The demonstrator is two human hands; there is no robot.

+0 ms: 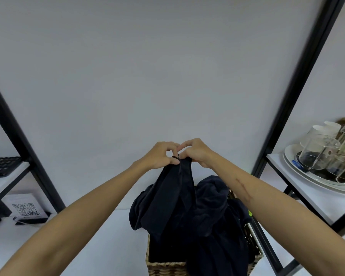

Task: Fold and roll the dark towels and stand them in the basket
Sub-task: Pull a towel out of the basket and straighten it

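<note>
A dark navy towel (175, 196) hangs above the woven basket (165, 266), lifted by its top edge. My left hand (161, 156) and my right hand (195, 153) sit close together at that edge, each pinching the cloth between thumb and fingers. More dark towels (213, 220) lie crumpled in the basket and spill over its right side. The basket stands on the white table (100, 242) at the bottom centre, its lower part cut off by the frame.
Black shelf posts (299, 80) rise on both sides. A right shelf holds a white plate with glass jars (323, 156). On the left are a black keyboard (2, 166) and a QR-code card (26, 209). A plain white wall fills the back.
</note>
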